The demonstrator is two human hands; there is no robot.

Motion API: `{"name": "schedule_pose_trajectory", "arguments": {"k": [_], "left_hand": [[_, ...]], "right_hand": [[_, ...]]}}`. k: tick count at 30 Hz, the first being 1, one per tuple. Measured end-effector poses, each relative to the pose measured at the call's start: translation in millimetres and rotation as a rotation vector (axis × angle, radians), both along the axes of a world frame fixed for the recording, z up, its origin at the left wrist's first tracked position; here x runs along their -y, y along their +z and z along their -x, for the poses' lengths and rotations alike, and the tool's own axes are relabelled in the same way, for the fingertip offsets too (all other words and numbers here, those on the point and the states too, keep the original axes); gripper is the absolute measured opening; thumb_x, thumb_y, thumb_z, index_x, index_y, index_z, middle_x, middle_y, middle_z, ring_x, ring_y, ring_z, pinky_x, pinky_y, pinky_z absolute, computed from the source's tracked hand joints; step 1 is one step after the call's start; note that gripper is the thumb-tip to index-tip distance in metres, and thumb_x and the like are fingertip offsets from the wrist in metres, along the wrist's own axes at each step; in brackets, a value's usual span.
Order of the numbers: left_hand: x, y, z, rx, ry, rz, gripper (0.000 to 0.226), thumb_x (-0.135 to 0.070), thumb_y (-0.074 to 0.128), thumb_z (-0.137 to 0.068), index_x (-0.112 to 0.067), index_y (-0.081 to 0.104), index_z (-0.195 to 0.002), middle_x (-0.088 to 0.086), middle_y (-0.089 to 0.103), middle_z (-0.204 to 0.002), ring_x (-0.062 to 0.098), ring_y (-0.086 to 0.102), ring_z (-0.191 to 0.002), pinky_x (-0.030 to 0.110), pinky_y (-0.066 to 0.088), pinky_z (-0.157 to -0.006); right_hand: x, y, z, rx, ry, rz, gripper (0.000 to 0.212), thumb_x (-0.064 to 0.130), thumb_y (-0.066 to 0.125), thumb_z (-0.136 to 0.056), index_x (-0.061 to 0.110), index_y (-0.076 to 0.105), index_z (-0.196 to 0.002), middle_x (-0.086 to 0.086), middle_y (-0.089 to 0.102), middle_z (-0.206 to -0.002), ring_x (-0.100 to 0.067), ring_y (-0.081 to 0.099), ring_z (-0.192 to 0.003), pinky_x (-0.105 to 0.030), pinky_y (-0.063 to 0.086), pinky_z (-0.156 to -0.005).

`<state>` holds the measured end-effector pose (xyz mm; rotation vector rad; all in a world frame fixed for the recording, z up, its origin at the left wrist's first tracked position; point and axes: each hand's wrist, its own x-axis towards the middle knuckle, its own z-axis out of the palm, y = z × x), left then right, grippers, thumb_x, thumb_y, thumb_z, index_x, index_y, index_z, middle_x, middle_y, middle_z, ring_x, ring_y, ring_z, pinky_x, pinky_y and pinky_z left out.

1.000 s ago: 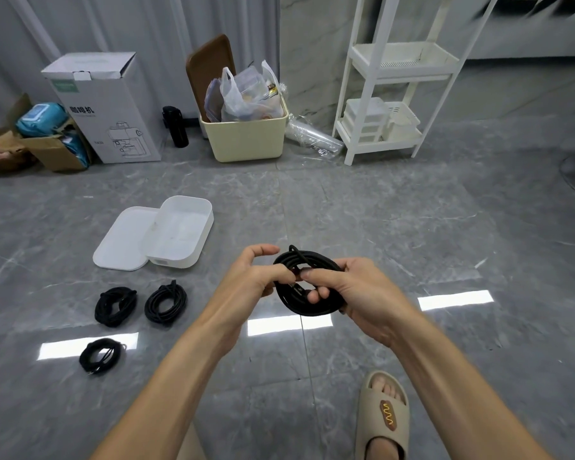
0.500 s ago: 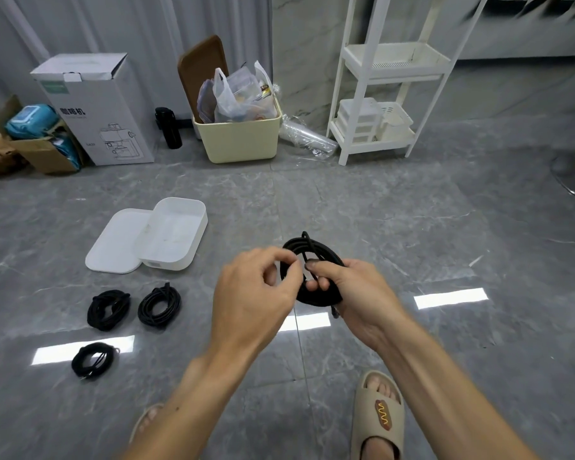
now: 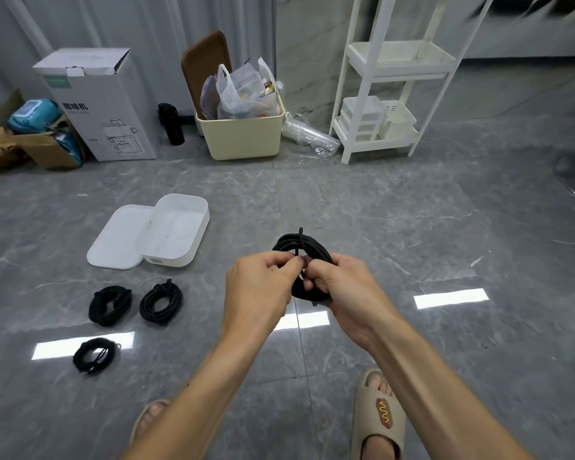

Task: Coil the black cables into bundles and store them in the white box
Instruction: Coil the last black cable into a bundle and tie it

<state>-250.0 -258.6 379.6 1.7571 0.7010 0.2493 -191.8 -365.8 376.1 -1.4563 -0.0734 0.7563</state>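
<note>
L hand (image 3: 261,287), R hand (image 3: 342,287) hiding cable coil (image 3: 307,249) middle

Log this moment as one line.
both hands grip coiled cable | three bundles on floor | white box open, no cable inside

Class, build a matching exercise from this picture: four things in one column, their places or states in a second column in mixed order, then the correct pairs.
Things
1. cable coil
2. white box
3. black bottle
4. three coiled cables

Places or states
A. standing between the cardboard box and the cream bin
B. lying on the floor near the box
C. held in both hands
D. open, with nothing in it

Pairs: 1-C, 2-D, 3-A, 4-B
</note>
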Motion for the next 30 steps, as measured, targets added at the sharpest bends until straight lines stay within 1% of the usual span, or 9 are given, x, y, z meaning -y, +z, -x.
{"name": "schedule_pose_trajectory", "arguments": {"k": [5,9,11,14,18,22,27,28,30], "left_hand": [[2,4,1,-0.01,0.05,0.223,0.026,-0.018,0.065,-0.086,-0.016,0.071,-0.061,-0.002,0.044,-0.041,0.011,0.034,-0.035,0.016,0.029,-0.036],[-6,6,2,-0.101,-0.014,0.282,0.045,-0.024,0.059,-0.084,-0.022,0.045,-0.041,-0.002,0.035,-0.046,0.012,0.027,-0.038,0.018,0.023,-0.036],[-11,9,2,-0.13,-0.057,0.283,0.041,-0.029,0.056,-0.086,-0.021,0.037,-0.05,-0.002,0.029,-0.049,0.014,0.023,-0.04,0.02,0.021,-0.037],[-15,12,3,-0.153,-0.101,0.352,0.029,-0.03,0.053,-0.089,-0.019,0.04,-0.065,-0.005,0.023,-0.051,0.014,0.02,-0.042,0.021,0.021,-0.039],[-20,16,3,-0.178,-0.147,0.413,0.029,-0.03,0.058,-0.09,-0.021,0.045,-0.065,-0.006,0.022,-0.052,0.014,0.023,-0.045,0.02,0.027,-0.041],[-25,16,4,-0.148,-0.168,0.605,0.028,-0.029,0.067,-0.088,-0.022,0.054,-0.064,-0.005,0.039,-0.054,0.01,0.044,-0.051,0.021,0.043,-0.049],[-28,16,5,-0.108,-0.179,0.727,0.017,-0.029,0.062,-0.093,-0.019,0.063,-0.079,-0.001,0.07,-0.083,0.012,0.066,-0.077,0.026,0.049,-0.072],[-27,16,5,-0.103,-0.188,0.729,0.017,-0.029,0.06,-0.095,-0.019,0.062,-0.081,-0.001,0.071,-0.083,0.013,0.067,-0.079,0.027,0.048,-0.076],[-26,15,4,-0.08,-0.179,0.727,0.024,-0.027,0.056,-0.098,-0.018,0.056,-0.076,-0.003,0.064,-0.066,0.012,0.067,-0.072,0.029,0.048,-0.079]], "right_hand": [[-1,1,-3,0.016,0.008,0.075,0.02,-0.002,0.057,-0.085,0.015,0.057,-0.075,0.006,0.045,-0.052,-0.008,0.047,-0.053,-0.027,0.049,-0.073],[6,7,-10,-0.058,0.101,0.029,0.024,0.01,0.069,-0.084,0.018,0.055,-0.065,0.005,0.048,-0.056,-0.008,0.05,-0.057,-0.029,0.04,-0.076],[8,9,-12,-0.139,0.092,-0.021,0.02,0.016,0.07,-0.083,0.019,0.059,-0.067,0.005,0.051,-0.057,-0.008,0.05,-0.056,-0.027,0.039,-0.076],[9,9,-14,-0.248,0.006,-0.067,0.011,0.023,0.071,-0.081,0.015,0.063,-0.081,0.005,0.046,-0.053,-0.009,0.045,-0.05,-0.026,0.038,-0.071],[7,8,-15,-0.315,-0.053,-0.105,0.017,0.029,0.073,-0.079,0.015,0.063,-0.084,0.007,0.034,-0.048,-0.009,0.036,-0.044,-0.024,0.034,-0.064],[6,3,-17,-0.288,-0.134,-0.107,0.016,0.028,0.075,-0.079,0.018,0.067,-0.088,0.007,0.038,-0.05,-0.007,0.034,-0.044,-0.022,0.034,-0.061],[6,-2,-18,-0.19,-0.189,-0.064,0.018,0.028,0.076,-0.083,0.017,0.062,-0.08,0.006,0.04,-0.051,-0.009,0.036,-0.045,-0.027,0.037,-0.069],[5,-4,-18,-0.178,-0.201,-0.053,0.02,0.029,0.076,-0.083,0.017,0.06,-0.083,0.006,0.038,-0.05,-0.008,0.035,-0.045,-0.027,0.037,-0.069],[4,-6,-18,-0.158,-0.228,-0.037,0.024,0.028,0.076,-0.083,0.015,0.058,-0.092,0.008,0.032,-0.048,-0.008,0.03,-0.043,-0.026,0.034,-0.065]]}}
